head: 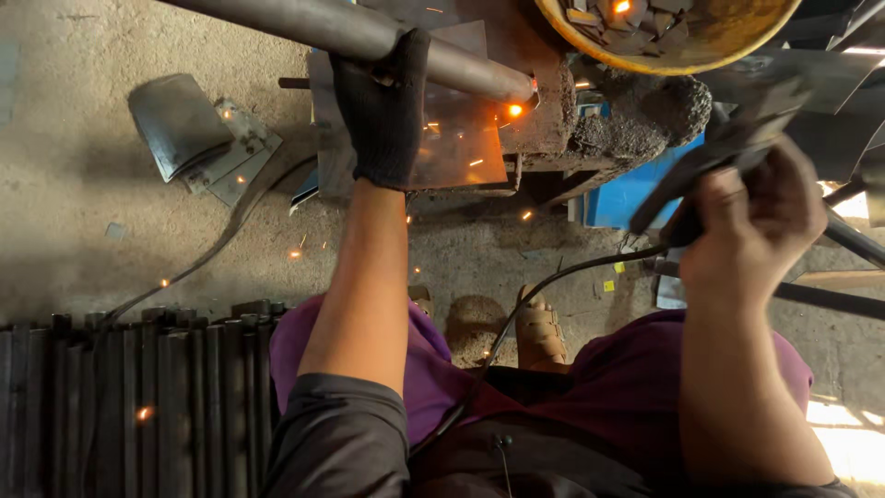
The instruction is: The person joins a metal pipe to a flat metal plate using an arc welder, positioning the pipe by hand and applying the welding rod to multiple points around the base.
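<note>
Head view: you look straight down past both forearms to a gritty floor.
Left hand (380, 109): gloved in black, fingers wrapped tight over the grey steel pipe (341, 29); the glove guards you from the sparks, and the clamp steadies the pipe.
Pipe end: it rests by the crusted block (553, 111), where a glowing spot (514, 110) sits just beside it.
Right hand (751, 226): bare, fist closed about the dark electrode holder (714, 161), drawn off to the side, apart from the glow.
Cable (544, 286): it trails from the holder toward your lap.
Stacked bars (138, 387): these lie beside your left knee, within reach.
Yellow bowl (728, 46): scrap pieces lie inside.
</note>
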